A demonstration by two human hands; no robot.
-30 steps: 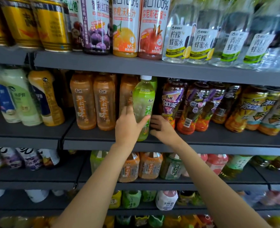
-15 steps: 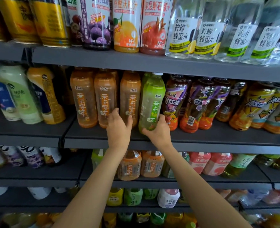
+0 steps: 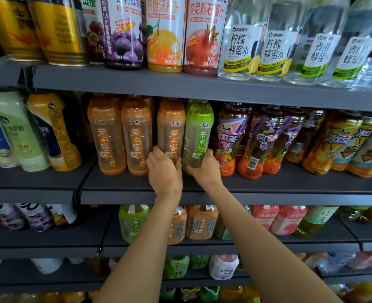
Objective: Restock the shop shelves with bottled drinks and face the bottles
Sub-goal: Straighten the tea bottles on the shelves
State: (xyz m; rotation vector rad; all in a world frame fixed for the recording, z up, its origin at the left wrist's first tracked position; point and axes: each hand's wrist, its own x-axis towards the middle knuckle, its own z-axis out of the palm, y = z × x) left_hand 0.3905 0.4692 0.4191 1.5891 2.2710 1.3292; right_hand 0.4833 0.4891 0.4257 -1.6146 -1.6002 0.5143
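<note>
green bottle (image 3: 199, 136), orange bottle (image 3: 171, 130), dark grey shelf (image 3: 268, 182)

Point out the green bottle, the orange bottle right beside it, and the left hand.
green bottle (image 3: 199, 132), head view, on its label.
orange bottle (image 3: 171, 127), head view, on its label, just left of the green one.
left hand (image 3: 164, 171), head view, on its back.

Two bare forearms in frame, no sleeves visible up to the bottom edge. Left hand (image 3: 165, 171) and right hand (image 3: 207, 170): no gloves, rings, watch or wristbands. Wrists plain, no marks or tape. Short nails where the fingers (image 3: 159, 150) show. Elbows and upper arms out of frame, so clothing can't be told.
</note>
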